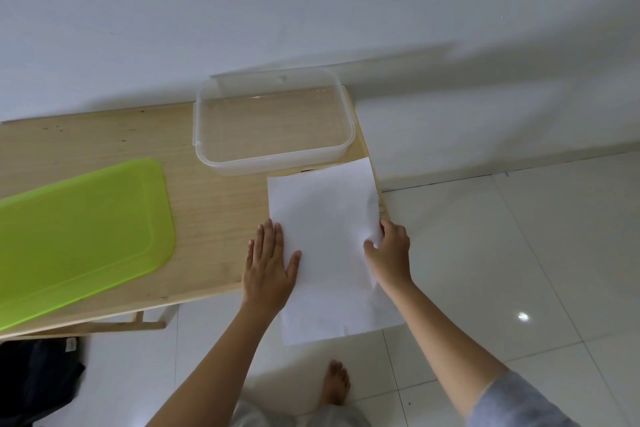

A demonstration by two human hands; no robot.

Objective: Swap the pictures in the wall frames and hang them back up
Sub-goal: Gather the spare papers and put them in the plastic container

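Sheet [325, 218] first: you have it on the table [214, 204] corner, between your two hands, with its near end hanging off the edge below your wrists.

— Yes, and your left hand [268, 263] lies flat, fingers straight and a little spread, thumb on the paper, the other fingers along its left edge. I judge you are pinning that side so it cannot slide.

— Your right hand [389, 253] does otherwise: its fingers are curled, thumb and fingertips pinching the right edge, which buckles there. That looks like a grip for lifting or turning it.

— Ease that pinch, or you may crease it. Just beyond your fingertips stands the clear box [273, 163], and well left of your left little finger lies the green lid [79, 229]. The face you see is blank white.
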